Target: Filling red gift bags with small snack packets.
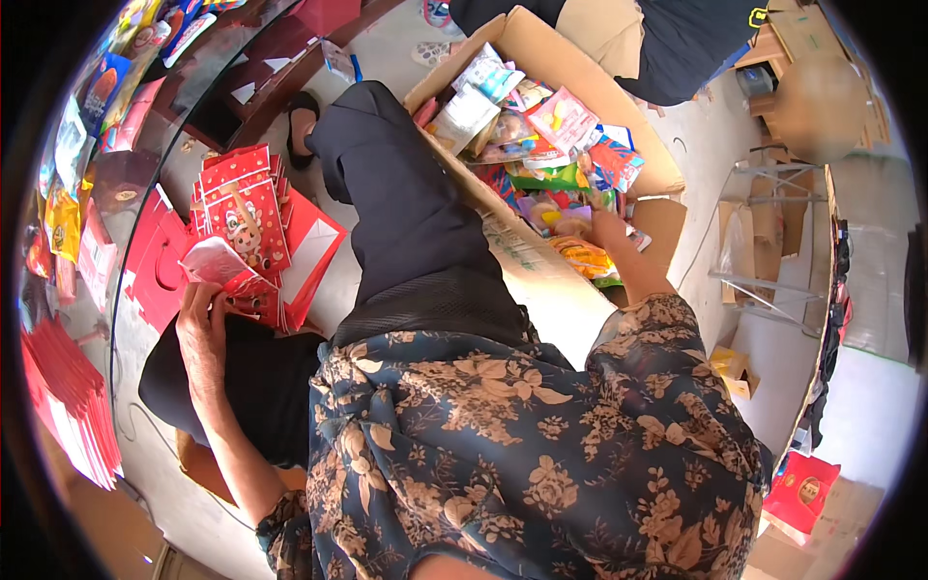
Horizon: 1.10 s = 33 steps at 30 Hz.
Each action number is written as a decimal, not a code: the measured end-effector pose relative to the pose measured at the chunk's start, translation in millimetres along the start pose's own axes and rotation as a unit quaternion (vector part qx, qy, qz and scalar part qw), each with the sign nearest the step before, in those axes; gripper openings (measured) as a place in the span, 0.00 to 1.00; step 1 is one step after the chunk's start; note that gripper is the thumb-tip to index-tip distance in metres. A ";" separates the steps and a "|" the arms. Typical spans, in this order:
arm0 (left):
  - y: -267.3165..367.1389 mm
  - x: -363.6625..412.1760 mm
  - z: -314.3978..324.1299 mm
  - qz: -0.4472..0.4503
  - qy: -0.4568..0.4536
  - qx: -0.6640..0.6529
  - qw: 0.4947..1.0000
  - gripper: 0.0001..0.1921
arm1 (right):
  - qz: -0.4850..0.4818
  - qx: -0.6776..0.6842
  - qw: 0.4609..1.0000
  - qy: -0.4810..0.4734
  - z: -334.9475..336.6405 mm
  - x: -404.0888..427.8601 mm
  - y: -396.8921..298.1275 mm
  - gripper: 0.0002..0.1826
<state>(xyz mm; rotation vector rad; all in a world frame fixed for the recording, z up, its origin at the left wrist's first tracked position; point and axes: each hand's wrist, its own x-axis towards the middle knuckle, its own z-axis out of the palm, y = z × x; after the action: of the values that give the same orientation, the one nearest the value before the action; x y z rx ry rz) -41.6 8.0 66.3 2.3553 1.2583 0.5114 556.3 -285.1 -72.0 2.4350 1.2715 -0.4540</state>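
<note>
My left hand (201,326) pinches the rim of a red printed paper bag (250,290) between thumb and fingers. Its pale inside shows at the mouth. Beyond it lies a stack of red cartoon-printed bags (243,206), with another red bag (313,254) at its right. Across my leg, my right hand (607,228) reaches down into a large cardboard box (652,163) of mixed snack packets. A yellow-orange packet (583,255) lies just below that hand, and a pink packet (564,119) is higher in the pile. Packets partly hide my right fingertips, so their grip is unclear.
At the left, a glass-topped counter (134,170) bears snack packets and a pile of folded red bags (72,399). Another person in dark clothes (667,51) is beyond the box. A metal-legged table (826,290) stands at the right, near a red packet (803,493).
</note>
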 end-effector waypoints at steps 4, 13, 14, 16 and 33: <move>-5.7 -1.1 4.6 -0.009 -0.012 -0.010 1.000 0.03 | 0.060 -0.013 0.998 0.004 19.2 21.1 22.4 0.41; -1.3 3.8 2.7 -0.003 -0.007 -0.012 1.000 0.05 | 0.077 0.098 0.992 0.013 -91.6 21.2 59.8 0.24; -0.7 3.8 1.1 -0.005 -0.006 -0.014 1.000 0.05 | 0.096 0.210 0.972 0.028 -108.0 21.6 59.6 0.24; -3.9 3.8 -1.0 -0.010 0.011 -0.008 1.000 0.05 | 0.170 0.349 0.921 0.000 -133.6 41.9 54.6 0.21; -8.5 -8.0 -3.0 -0.004 0.007 0.012 1.000 0.05 | -0.238 0.807 0.525 -0.127 -337.9 79.0 -277.4 0.24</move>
<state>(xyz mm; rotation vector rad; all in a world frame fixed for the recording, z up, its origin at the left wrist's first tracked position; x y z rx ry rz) -53.1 6.0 63.4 2.3687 1.2865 0.5146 408.3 71.4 147.9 2.5217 1.5575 -3.2323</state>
